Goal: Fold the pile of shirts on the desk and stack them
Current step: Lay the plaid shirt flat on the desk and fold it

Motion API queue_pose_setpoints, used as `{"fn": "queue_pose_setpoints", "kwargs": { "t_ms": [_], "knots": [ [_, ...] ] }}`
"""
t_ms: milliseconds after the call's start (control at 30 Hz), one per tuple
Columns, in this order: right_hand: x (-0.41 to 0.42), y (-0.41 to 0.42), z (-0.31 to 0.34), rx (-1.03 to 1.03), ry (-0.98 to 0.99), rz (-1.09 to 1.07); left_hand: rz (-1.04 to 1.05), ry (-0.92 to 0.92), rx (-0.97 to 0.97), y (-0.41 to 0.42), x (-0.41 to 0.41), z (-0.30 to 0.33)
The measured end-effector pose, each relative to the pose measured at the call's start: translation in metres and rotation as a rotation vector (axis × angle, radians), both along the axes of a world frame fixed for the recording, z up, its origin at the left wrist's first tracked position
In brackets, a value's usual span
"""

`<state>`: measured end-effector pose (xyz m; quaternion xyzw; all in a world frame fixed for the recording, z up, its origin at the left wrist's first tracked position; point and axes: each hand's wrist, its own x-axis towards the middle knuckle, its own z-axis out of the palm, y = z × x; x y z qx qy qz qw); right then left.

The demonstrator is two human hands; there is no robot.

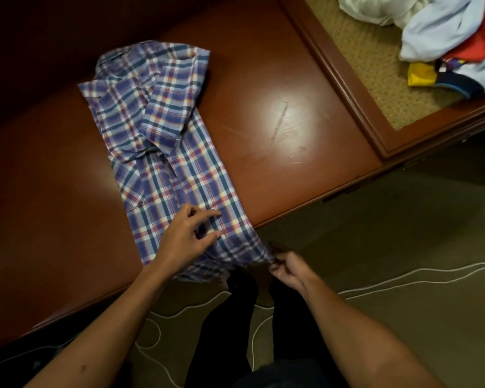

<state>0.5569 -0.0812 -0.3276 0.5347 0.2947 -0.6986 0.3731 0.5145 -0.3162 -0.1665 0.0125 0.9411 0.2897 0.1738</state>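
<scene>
- Fingers of left hand spread and pressing down on plaid shirt; right hand pinching its hem corner off the counter edge.
- Laid lengthwise on counter, sleeves already tucked in over the back, lower end hanging over the near edge; final folds judged still to come.
- Heaped beyond on carpeted section, pile of clothes, apparently unfolded.
- No finished stack in view.
</scene>
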Motion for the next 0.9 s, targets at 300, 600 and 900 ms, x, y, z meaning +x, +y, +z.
{"fn": "queue_pose_setpoints", "kwargs": {
  "t_ms": [300, 600, 900],
  "knots": [
    [0.006, 0.018, 0.002, 0.604, 0.186, 0.737, -0.023, -0.039, -0.050, 0.002, -0.001, 0.006],
    [-0.044, -0.004, 0.162, 0.555, 0.905, 0.805, 0.126, -0.207, 0.132, -0.001, -0.010, 0.040],
    [-0.134, -0.063, 0.239, 0.556, 1.010, 0.875, 0.462, -0.125, 0.314, -0.052, -0.046, 0.066]
  ]
}}
